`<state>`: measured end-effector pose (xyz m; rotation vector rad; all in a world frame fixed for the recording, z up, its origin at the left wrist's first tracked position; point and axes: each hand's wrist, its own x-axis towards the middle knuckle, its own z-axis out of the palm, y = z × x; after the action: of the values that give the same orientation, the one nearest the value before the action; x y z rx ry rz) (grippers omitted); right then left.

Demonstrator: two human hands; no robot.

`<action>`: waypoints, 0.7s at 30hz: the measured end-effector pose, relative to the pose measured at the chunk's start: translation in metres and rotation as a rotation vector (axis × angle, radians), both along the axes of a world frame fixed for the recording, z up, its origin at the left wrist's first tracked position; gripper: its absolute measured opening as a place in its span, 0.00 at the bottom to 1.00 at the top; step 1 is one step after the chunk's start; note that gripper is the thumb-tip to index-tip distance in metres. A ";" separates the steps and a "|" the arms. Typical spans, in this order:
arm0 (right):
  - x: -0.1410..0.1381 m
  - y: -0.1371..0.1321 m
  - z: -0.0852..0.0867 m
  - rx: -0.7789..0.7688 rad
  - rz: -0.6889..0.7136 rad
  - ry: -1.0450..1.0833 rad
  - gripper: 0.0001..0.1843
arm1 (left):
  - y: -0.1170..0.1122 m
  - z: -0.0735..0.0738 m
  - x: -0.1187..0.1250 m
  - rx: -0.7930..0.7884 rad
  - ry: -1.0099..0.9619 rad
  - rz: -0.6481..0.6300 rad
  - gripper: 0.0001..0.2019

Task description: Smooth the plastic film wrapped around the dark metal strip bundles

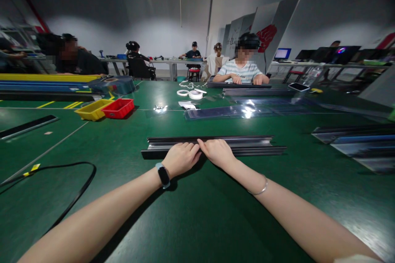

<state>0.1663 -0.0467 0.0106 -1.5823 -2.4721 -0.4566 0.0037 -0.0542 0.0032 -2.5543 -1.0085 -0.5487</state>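
A long black channel profile [259, 151] lies crosswise on the green table in front of me, its pale inner face showing between two dark side walls. My left hand [182, 158] grips the near wall just left of the middle, fingers curled over into the channel. Close beside it, my right hand [218, 153] closes on the same profile, its thumb near the left hand's knuckles. The undersides of both hands are hidden. On my left wrist is a dark-faced band [163, 174], on the right a thin bangle [264, 185].
A yellow bin [92, 111] and a red bin [119, 108] stand at left. Tape rolls [195, 95] and clear plastic strips [216, 112] lie beyond the profile. More profiles [361, 144] lie at right. A black cable [92, 168] loops at left. A person [242, 70] sits opposite.
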 end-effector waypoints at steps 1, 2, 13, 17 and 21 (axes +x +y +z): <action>0.000 -0.001 0.001 0.003 -0.021 0.035 0.28 | 0.000 0.000 0.000 0.000 0.000 0.001 0.12; 0.000 -0.002 0.002 0.005 -0.038 0.068 0.29 | 0.000 0.000 0.000 -0.001 0.000 0.002 0.12; 0.001 -0.005 0.005 -0.016 -0.179 0.105 0.32 | -0.001 0.001 0.001 -0.004 0.002 0.007 0.11; 0.001 -0.003 0.003 -0.019 -0.123 0.040 0.29 | 0.000 0.001 0.000 -0.008 -0.003 0.006 0.11; 0.004 -0.001 0.002 -0.009 -0.035 -0.035 0.26 | 0.000 0.000 -0.001 -0.006 -0.008 0.004 0.11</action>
<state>0.1704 -0.0473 0.0131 -1.6373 -2.4789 -0.4833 0.0032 -0.0541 0.0033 -2.5566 -1.0186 -0.5557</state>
